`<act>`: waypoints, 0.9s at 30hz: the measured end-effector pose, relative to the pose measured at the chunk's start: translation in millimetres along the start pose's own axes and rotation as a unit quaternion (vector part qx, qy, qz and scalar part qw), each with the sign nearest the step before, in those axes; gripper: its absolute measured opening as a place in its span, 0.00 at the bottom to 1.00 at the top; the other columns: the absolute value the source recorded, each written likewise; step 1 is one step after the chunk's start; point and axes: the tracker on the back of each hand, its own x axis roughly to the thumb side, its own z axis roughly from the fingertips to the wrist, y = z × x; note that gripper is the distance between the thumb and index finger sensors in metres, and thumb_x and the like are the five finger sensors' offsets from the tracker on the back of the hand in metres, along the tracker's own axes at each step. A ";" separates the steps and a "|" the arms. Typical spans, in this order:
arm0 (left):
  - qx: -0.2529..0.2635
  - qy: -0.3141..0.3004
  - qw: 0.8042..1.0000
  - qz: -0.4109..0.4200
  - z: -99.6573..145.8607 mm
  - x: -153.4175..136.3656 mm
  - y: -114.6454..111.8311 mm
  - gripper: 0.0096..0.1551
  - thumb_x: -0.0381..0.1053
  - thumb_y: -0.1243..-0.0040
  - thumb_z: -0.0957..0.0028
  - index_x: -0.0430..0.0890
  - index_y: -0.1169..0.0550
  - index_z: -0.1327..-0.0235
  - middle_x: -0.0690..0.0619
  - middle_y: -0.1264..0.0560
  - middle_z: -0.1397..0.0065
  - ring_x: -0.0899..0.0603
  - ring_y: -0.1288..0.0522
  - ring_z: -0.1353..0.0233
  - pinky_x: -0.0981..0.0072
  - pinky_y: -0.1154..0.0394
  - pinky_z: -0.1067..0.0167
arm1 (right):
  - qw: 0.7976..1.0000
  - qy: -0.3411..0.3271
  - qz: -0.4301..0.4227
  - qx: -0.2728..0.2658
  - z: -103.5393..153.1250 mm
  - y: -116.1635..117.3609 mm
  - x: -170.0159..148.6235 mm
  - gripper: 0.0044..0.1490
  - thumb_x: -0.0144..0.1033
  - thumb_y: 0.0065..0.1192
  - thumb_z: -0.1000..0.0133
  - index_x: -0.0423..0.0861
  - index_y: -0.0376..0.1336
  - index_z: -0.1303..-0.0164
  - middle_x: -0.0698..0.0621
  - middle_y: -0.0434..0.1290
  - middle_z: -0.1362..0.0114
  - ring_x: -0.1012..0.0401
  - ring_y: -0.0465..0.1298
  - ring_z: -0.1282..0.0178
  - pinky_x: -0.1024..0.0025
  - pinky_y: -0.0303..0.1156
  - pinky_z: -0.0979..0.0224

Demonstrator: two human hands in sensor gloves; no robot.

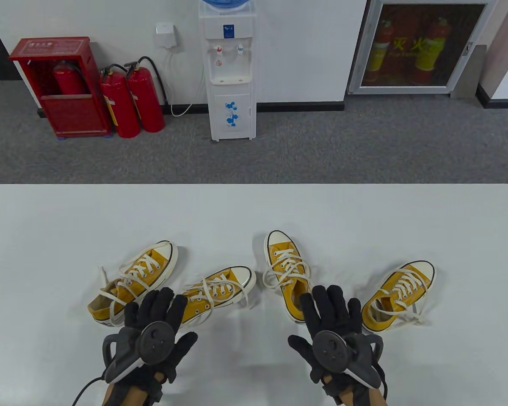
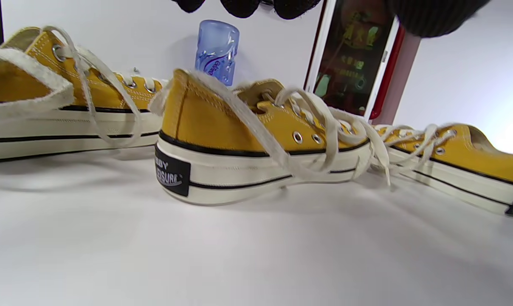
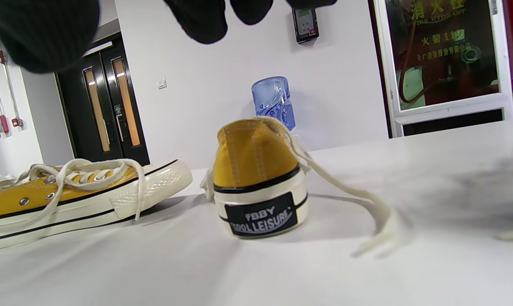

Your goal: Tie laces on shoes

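**Four yellow shoes, laces loose, both hands flat above the table**

White table (image 1: 67, 220), smooth and matte, rounded at the far right corner. Beyond its far edge: grey carpet (image 1: 321, 144), a white wall, a water dispenser (image 1: 230, 76) with a blue bottle on top, two red fire extinguishers (image 1: 131, 101) beside a red cabinet (image 1: 61, 84), and a glass-fronted hydrant cabinet (image 1: 423, 44) at the right. Dark double doors (right wrist view only) to the left of the dispenser.

Left hand (image 1: 152, 334) spread, fingers straight and released, gripping nothing; fingertips over the heel end of the far-left shoe (image 1: 135, 279) and the second shoe (image 1: 216, 296). Far-left shoe: long axis slanting away from the fingers, toe up and to the right. Second shoe just right of those fingers, likewise slanted, toe pointing away and right, heel label toward the left wrist camera.

Right hand (image 1: 334, 334) also flat, fingers extended and relaxed, holding nothing. Third shoe (image 1: 285, 275) straight ahead of its fingertips, long axis nearly in line with the fingers, toe away and tilted slightly left, heel hidden under the fingertips in the table view. Fourth shoe (image 1: 400, 294) just right of the fingers, toe pointing away and right.

Cream laces (image 1: 275, 279) untied on all four, ends trailing onto the table.
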 end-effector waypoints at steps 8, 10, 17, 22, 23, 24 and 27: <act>-0.020 0.043 0.998 0.028 -23.9 -12.0 18.4 0.43 0.64 0.45 0.44 0.57 0.43 0.16 0.47 0.50 0.09 0.32 0.43 0.12 0.24 0.48 0.23 | 1.000 0.005 0.001 0.004 -0.1 -0.4 -2.9 0.58 0.68 0.58 0.55 0.52 0.47 0.17 0.50 0.38 0.13 0.41 0.41 0.12 0.28 0.35 0.21; -0.025 0.060 0.998 0.022 -30.7 -14.4 20.4 0.41 0.61 0.43 0.45 0.57 0.42 0.17 0.47 0.47 0.09 0.33 0.38 0.14 0.26 0.45 0.23 | 1.000 0.005 0.000 0.005 0.0 -0.3 -3.0 0.58 0.68 0.58 0.55 0.52 0.47 0.17 0.50 0.38 0.13 0.41 0.41 0.12 0.28 0.35 0.21; -0.040 0.089 0.995 -0.004 -52.7 -15.3 21.0 0.38 0.59 0.37 0.47 0.61 0.34 0.21 0.51 0.38 0.12 0.38 0.28 0.24 0.31 0.39 0.24 | 1.000 0.002 0.002 0.014 -0.3 0.3 -2.1 0.58 0.68 0.58 0.55 0.52 0.48 0.17 0.49 0.38 0.13 0.41 0.41 0.12 0.28 0.36 0.21; -0.053 0.106 0.993 -0.014 -67.7 -15.3 14.6 0.36 0.58 0.34 0.48 0.65 0.31 0.24 0.53 0.33 0.16 0.39 0.24 0.30 0.35 0.36 0.26 | 1.000 0.001 0.002 0.020 -0.5 0.8 -1.8 0.57 0.68 0.58 0.54 0.52 0.48 0.17 0.49 0.39 0.13 0.41 0.41 0.12 0.28 0.36 0.21; -0.055 0.113 0.992 -0.017 -70.8 -15.2 12.7 0.35 0.58 0.33 0.48 0.66 0.30 0.25 0.53 0.31 0.17 0.40 0.24 0.32 0.35 0.36 0.27 | 1.000 0.001 0.002 0.022 -0.5 1.0 -1.6 0.57 0.67 0.58 0.54 0.52 0.48 0.17 0.49 0.39 0.13 0.40 0.41 0.12 0.28 0.36 0.21; -0.059 0.115 0.991 -0.022 -73.8 -15.3 10.7 0.35 0.58 0.33 0.49 0.66 0.29 0.25 0.53 0.30 0.18 0.40 0.24 0.33 0.35 0.35 0.27 | 1.000 0.000 0.003 0.024 -0.6 1.3 -1.3 0.57 0.67 0.58 0.54 0.52 0.48 0.18 0.49 0.39 0.13 0.41 0.42 0.12 0.28 0.36 0.21; -0.062 0.119 0.990 -0.038 -80.5 -14.3 5.7 0.35 0.60 0.31 0.50 0.67 0.29 0.26 0.53 0.29 0.20 0.41 0.23 0.36 0.37 0.34 0.29 | 1.000 -0.002 0.005 0.028 -0.7 1.4 -0.4 0.57 0.67 0.58 0.54 0.52 0.49 0.18 0.49 0.39 0.13 0.41 0.42 0.12 0.28 0.36 0.21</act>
